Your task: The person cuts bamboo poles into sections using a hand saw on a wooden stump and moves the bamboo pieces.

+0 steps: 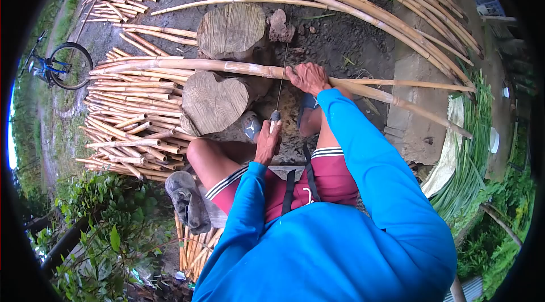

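Across the gap between the pale, round-topped wooden stump and the notched, heart-shaped wooden stump runs a long, tan, jointed bamboo pole, its far length reaching out to the right past the knees. Being probably hollow, it should feel light for its length, stiff with a slight spring, smooth-skinned enough to slip or roll, and liable to splinter at a cut; a firm grip close beside the blade looks the best hold, with the long end kept supported. The right hand is closed over the pole just beside the thin, dark metal saw blade, arm stretched forward, palm down. The left hand is wrapped around the saw's pale handle with its dark collar, elbow bent, forearm low between the thighs, while the blade points away from the body across the pole
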`<state>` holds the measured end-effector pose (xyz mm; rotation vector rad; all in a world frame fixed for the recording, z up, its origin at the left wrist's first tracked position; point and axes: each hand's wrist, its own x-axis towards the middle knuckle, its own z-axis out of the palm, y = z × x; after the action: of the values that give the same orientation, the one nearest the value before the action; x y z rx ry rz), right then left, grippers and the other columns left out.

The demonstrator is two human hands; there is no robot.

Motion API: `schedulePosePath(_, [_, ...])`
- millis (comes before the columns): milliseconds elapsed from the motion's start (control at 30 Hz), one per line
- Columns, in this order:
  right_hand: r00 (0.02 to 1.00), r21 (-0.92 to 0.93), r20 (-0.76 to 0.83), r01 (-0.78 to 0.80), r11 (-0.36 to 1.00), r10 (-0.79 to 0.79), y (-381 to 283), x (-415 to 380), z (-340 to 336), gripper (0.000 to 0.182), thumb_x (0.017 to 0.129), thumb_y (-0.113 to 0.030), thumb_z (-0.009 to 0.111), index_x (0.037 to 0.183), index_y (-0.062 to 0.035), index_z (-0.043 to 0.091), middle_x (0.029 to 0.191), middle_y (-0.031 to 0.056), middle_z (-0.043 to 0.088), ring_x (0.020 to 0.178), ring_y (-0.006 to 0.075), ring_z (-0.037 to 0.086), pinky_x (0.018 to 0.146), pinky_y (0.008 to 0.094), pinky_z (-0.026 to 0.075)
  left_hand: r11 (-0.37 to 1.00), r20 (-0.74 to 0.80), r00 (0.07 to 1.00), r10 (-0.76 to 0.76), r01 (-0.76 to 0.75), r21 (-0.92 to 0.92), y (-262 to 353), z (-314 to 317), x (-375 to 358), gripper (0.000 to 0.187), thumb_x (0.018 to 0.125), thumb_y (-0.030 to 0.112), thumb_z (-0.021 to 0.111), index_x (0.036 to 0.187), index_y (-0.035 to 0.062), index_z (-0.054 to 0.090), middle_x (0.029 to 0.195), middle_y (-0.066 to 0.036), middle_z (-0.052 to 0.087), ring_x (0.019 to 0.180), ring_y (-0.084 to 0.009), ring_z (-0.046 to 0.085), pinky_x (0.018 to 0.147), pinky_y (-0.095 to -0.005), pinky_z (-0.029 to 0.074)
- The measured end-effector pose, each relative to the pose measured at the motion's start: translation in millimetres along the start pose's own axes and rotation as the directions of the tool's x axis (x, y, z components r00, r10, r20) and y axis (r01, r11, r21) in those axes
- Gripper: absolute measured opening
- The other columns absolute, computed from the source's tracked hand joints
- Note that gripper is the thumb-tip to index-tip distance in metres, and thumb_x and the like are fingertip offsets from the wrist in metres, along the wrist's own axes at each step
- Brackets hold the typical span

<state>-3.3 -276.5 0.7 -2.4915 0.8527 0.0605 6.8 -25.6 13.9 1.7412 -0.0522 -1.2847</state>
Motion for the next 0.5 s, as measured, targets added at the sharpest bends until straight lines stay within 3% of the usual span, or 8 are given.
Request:
schedulePosePath(67, [1.000,0.001,-0.009,0.005,1.000,-0.005,-0.6,-0.8,-2.7,0.060,0.091,-0.056,0.044,0.080,-0.0050,0.073,0.081,0.0256,0.069,0.081,0.0449,0.067,0.077,0.0535,0.053,0.913,-0.133,0.920,0.369,-0.333,0.236,-9.6,5.0,-1.3,0.033,0.095,0.038,0.059,0.094,0.0063,0.049,0.063,-0.007,0.052,0.051,-0.0175,0.048,0.048,-0.0352,0.039])
schedulePosePath(167, [1.000,-0.002,-0.009,0.022,1.000,-0.022,-0.5,-4.0,-3.8,0.061,0.091,-0.057,0.044,0.080,-0.0049,0.074,0.081,0.0252,0.069,0.081,0.0449,0.068,0.076,0.0534,0.054,0.862,-0.168,0.867,0.468,-0.407,0.301,-15.7,8.8,-0.3,0.030,0.095,0.032,0.060,0.090,0.0036,0.050,0.064,-0.009,0.052,0.056,-0.0190,0.049,0.054,-0.0369,0.039])
schedulePosePath(300, [0.999,0.011,0.017,0.032,0.999,-0.032,3.0,-2.0,-2.6,0.062,0.091,-0.058,0.043,0.080,-0.0054,0.074,0.082,0.0250,0.069,0.081,0.0449,0.067,0.076,0.0533,0.053,0.864,-0.164,0.875,0.456,-0.391,0.317,-9.6,8.0,-8.0,0.033,0.095,0.034,0.059,0.085,0.0031,0.053,0.063,-0.010,0.052,0.058,-0.0205,0.047,0.056,-0.0389,0.039])
schedulePosePath(333, [0.999,0.008,0.005,0.034,0.999,-0.034,3.7,-0.7,-0.2,0.062,0.091,-0.058,0.043,0.081,-0.0056,0.074,0.082,0.0248,0.069,0.081,0.0448,0.067,0.076,0.0530,0.053,0.901,-0.172,0.905,0.388,-0.334,0.276,-14.8,5.3,-7.9,0.038,0.095,0.038,0.059,0.081,0.0026,0.056,0.064,-0.010,0.054,0.058,-0.0204,0.049,0.056,-0.0390,0.041])
schedulePosePath(500, [0.999,0.004,0.015,0.028,1.000,-0.028,3.0,-0.4,-0.2,0.062,0.090,-0.058,0.044,0.080,-0.0054,0.074,0.082,0.0244,0.069,0.081,0.0444,0.068,0.076,0.0524,0.054,0.897,-0.202,0.924,0.324,-0.232,0.376,-21.1,-3.8,-30.5,0.046,0.093,0.044,0.059,0.081,0.0002,0.061,0.062,-0.009,0.057,0.059,-0.0181,0.055,0.057,-0.0353,0.043])
